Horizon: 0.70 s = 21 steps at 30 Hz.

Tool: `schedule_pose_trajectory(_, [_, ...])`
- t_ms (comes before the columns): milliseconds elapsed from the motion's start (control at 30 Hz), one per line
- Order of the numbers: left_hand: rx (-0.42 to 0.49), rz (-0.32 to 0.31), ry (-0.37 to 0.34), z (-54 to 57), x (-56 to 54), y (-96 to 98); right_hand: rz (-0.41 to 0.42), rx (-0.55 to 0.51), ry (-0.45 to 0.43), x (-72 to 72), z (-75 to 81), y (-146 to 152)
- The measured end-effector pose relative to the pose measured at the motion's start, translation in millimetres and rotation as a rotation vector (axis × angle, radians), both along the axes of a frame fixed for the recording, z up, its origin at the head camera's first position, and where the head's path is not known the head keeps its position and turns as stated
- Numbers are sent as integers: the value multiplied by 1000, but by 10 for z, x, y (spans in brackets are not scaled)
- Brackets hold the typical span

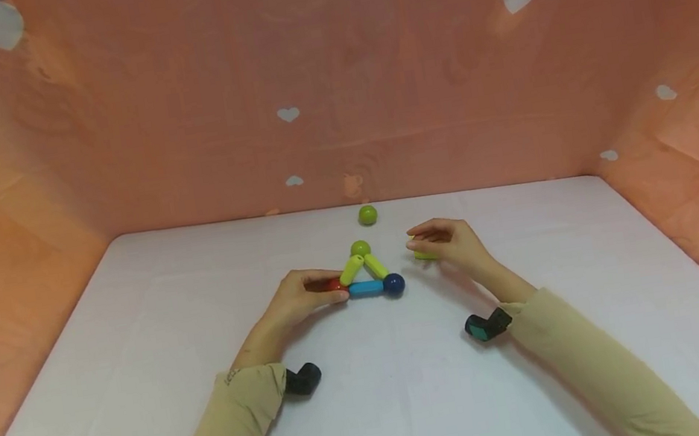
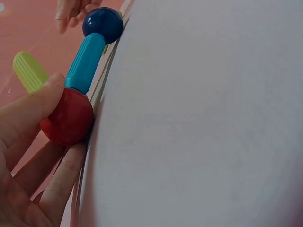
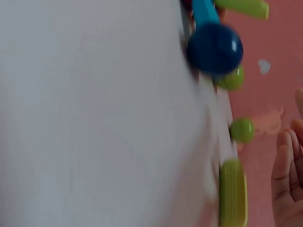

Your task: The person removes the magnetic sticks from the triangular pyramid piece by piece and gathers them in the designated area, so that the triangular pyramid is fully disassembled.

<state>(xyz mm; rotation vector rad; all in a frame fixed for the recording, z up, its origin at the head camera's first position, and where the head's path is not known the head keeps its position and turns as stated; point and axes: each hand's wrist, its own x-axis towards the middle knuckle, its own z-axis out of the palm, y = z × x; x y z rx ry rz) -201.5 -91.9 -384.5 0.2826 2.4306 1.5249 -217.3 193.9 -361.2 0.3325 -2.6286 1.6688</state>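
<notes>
My left hand point(image 1: 297, 297) pinches a red toy ball point(image 2: 71, 118) between thumb and fingers. From that ball a light blue rod point(image 1: 366, 288) runs along the table to a dark blue ball point(image 1: 394, 284). One yellow-green rod point(image 2: 29, 71) slants up off the red ball, its upper end free in the left wrist view. Another yellow-green rod point(image 1: 375, 266) links the dark blue ball with a green ball point(image 1: 360, 249) behind. Over a loose yellow-green rod point(image 3: 233, 194) lying on the table, my right hand point(image 1: 451, 242) hovers with fingers extended, apart from it.
A second green ball point(image 1: 367, 215) sits alone near the back edge of the white table point(image 1: 378, 409). Behind the table and along both sides hangs an orange-pink cloth point(image 1: 422, 71) with white hearts. Small black cameras are worn at both wrists.
</notes>
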Motion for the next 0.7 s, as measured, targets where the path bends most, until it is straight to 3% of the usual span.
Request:
schedule_pose_trajectory(500, [25, -7, 32, -25, -12, -13, 141, -113, -50, 56, -21, -504])
schedule_pose_trajectory(700, [34, -20, 46, -31, -15, -26, 178, -113, -50, 68, -34, -617])
